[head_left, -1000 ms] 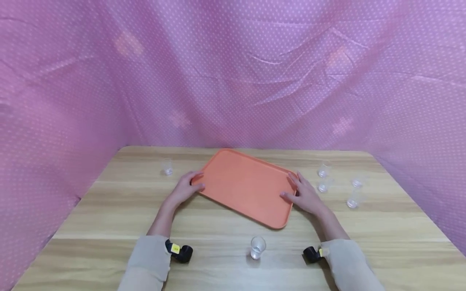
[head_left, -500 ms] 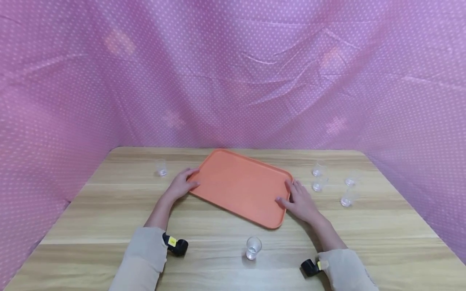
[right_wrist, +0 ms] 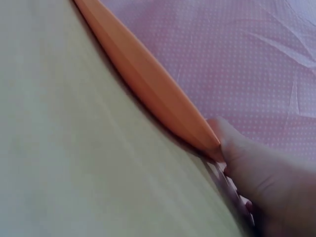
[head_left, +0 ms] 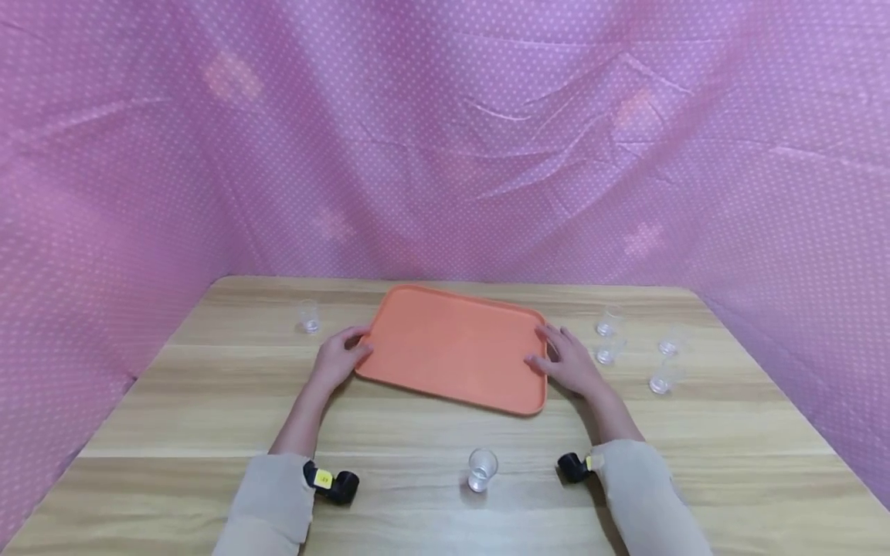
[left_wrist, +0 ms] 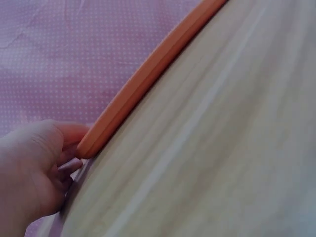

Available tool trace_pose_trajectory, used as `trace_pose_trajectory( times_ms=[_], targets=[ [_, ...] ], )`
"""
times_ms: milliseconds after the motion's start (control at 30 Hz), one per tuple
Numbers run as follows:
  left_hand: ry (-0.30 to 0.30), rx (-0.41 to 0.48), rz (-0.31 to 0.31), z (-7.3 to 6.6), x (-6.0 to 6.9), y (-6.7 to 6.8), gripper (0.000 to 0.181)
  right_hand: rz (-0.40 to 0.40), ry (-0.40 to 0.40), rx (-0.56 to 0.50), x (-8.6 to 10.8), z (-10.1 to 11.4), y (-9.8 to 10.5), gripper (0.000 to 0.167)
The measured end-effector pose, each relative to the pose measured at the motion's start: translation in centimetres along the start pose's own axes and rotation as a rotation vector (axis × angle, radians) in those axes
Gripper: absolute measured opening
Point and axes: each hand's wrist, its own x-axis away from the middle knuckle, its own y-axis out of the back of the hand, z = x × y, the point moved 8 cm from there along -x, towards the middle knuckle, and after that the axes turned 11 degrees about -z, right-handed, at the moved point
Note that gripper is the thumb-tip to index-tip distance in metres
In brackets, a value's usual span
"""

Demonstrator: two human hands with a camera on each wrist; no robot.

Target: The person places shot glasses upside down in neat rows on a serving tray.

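An orange rectangular tray (head_left: pixel 452 347) lies on the wooden table, slightly askew, its right end nearer to me. With thumb over the rim, my left hand (head_left: pixel 337 360) grips the tray's left end. At the opposite end my right hand (head_left: pixel 572 361) holds the rim, thumb on top and fingers spread along the edge. In the left wrist view, fingers of the left hand (left_wrist: pixel 34 168) meet the tray's corner, some curled below it. The right wrist view has the right hand (right_wrist: pixel 261 173) at the tray's rim, its lower fingers partly hidden.
A small clear glass (head_left: pixel 481 469) stands on the table (head_left: pixel 410 455) in front of the tray. Another glass (head_left: pixel 309 316) is at the back left. Several more glasses, including a near one (head_left: pixel 662 380), stand to the right of my right hand. Pink dotted cloth (head_left: pixel 445 154) surrounds the table.
The tray has turned counterclockwise on the table: its left end came nearer and its right end moved away, so it lies straighter. Both hands moved with it; the glasses stayed put.
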Motion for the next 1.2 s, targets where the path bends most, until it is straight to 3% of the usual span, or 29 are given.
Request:
trace_pose_trajectory(
  times_ms=[100,233,467,633,867,1033,1200],
  targets=[
    [0.021,0.005,-0.051,-0.2,0.3,0.7,0.033,-0.005,-0.027,-0.012,-0.9,-0.3,-0.3,0.066],
    [0.008,0.006,-0.074,-0.4,0.5,1.1,0.031,-0.004,-0.065,-0.024,-1.4,-0.6,-0.5,0.063],
    [-0.044,0.048,-0.007,-0.4,0.0,0.3,0.033,-0.017,-0.065,-0.018,-0.8,0.0,-0.5,0.068],
    [-0.056,0.024,0.015,-0.5,-0.1,-0.1,0.033,-0.026,-0.085,-0.035,0.5,0.8,-0.4,0.072],
    [0.004,0.041,0.010,0.1,0.2,0.3,0.033,-0.021,-0.088,-0.050,1.8,1.7,-1.0,0.074],
    [0.054,0.053,-0.018,0.5,0.1,0.4,0.031,-0.018,-0.061,-0.059,1.1,1.4,-0.8,0.073],
    [0.057,0.025,-0.039,0.6,0.0,0.6,0.024,0.031,-0.067,-0.085,0.2,0.8,-0.8,0.075]
  ],
)
